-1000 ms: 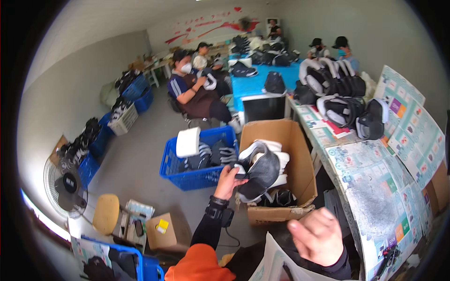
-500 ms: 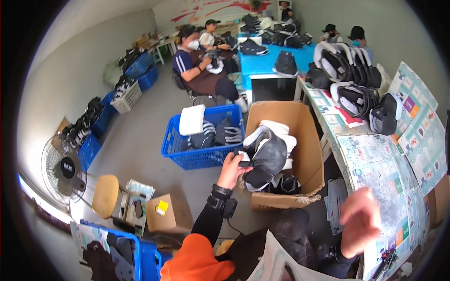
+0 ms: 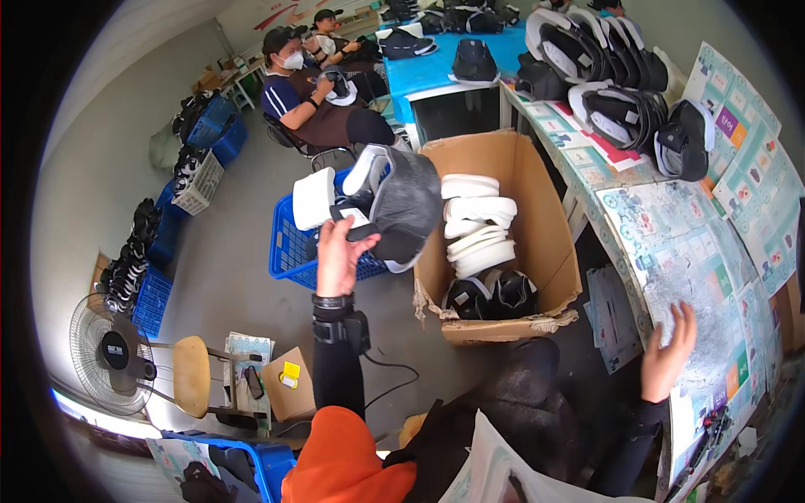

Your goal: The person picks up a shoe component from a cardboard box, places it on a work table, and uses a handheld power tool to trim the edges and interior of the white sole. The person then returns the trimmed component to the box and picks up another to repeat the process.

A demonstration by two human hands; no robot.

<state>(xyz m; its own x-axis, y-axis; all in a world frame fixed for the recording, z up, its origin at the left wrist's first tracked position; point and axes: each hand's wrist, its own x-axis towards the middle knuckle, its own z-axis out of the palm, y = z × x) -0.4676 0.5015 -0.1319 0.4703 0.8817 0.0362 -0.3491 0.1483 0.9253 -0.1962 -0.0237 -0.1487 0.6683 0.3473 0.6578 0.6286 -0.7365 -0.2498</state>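
Observation:
My left hand (image 3: 337, 261) is closed on the edge of a dark grey shoe upper (image 3: 408, 201) with a white rim, holding it up over the right side of a blue basket (image 3: 289, 261). A white foam-like piece (image 3: 314, 199) stands beside the upper, above the basket. Several white soles (image 3: 480, 216) lie stacked in an open cardboard box (image 3: 549, 243) to the right. Black shoe pieces (image 3: 510, 295) sit at the box's near end. My right hand (image 3: 668, 356) is empty, fingers spread, above the near part of the paper-covered table (image 3: 641, 222).
More dark uppers (image 3: 616, 117) are piled on the far part of the table. A person (image 3: 306, 109) sits handling a shoe by a blue table (image 3: 436, 63). Loaded baskets (image 3: 151, 302) line the left wall near a fan (image 3: 116, 350) and a chair (image 3: 192, 377).
My left hand has lifted the shoe upper from over the box and carried it left above the basket, uncovering the white soles. My right hand has moved slightly and its fingers have spread.

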